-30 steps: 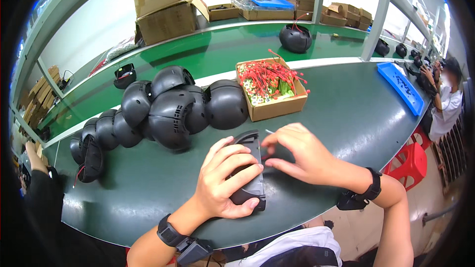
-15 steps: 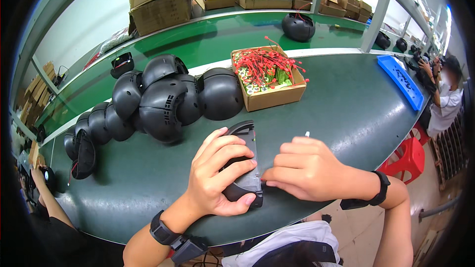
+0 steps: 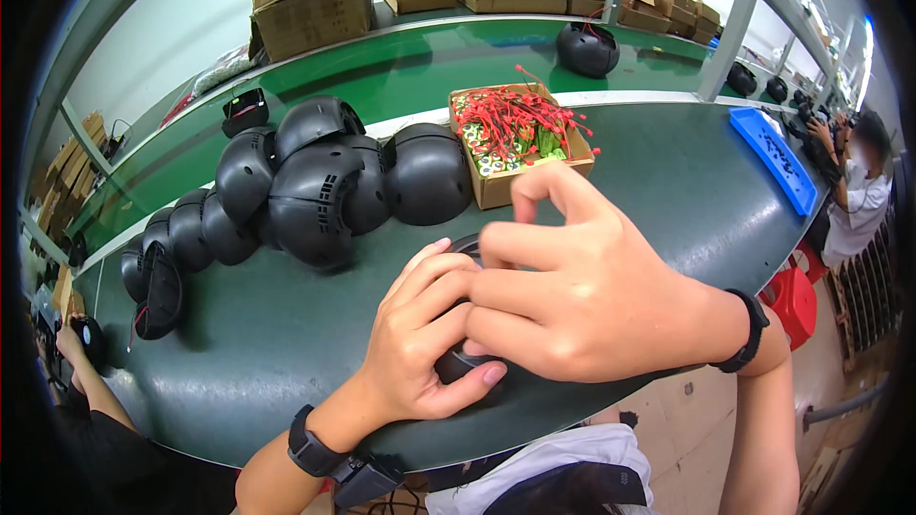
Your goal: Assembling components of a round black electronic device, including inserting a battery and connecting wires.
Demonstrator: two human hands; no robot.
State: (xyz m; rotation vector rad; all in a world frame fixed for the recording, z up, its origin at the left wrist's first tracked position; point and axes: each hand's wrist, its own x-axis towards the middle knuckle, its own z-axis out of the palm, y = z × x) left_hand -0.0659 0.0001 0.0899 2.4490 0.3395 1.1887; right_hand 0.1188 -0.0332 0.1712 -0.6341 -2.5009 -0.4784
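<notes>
My left hand [image 3: 415, 339] grips a black curved plastic housing [image 3: 454, 366] just above the green tabletop, its fingers over the far side and the thumb along the near end. Over that same housing my right hand [image 3: 592, 296] is curled, index finger raised and bent, the other fingers folded inward against the part. Whatever lies under the right fingers is hidden, and so is most of the housing. Beyond the hands stands an open cardboard box [image 3: 496, 194] of green-wrapped cells with red wires [image 3: 520, 124].
Several black domed shells [image 3: 310, 215] are heaped left of the box. A green conveyor belt [image 3: 401, 62] runs behind, carrying another black shell [image 3: 587, 50]. A blue tray [image 3: 775, 160] sits at the right edge, near a red stool [image 3: 792, 305]. Co-workers are at both sides.
My right hand has moved from the housing's right side up and over it, now covering most of it. The left hand keeps its hold. At the back, a person's arm reaches into a carton.
</notes>
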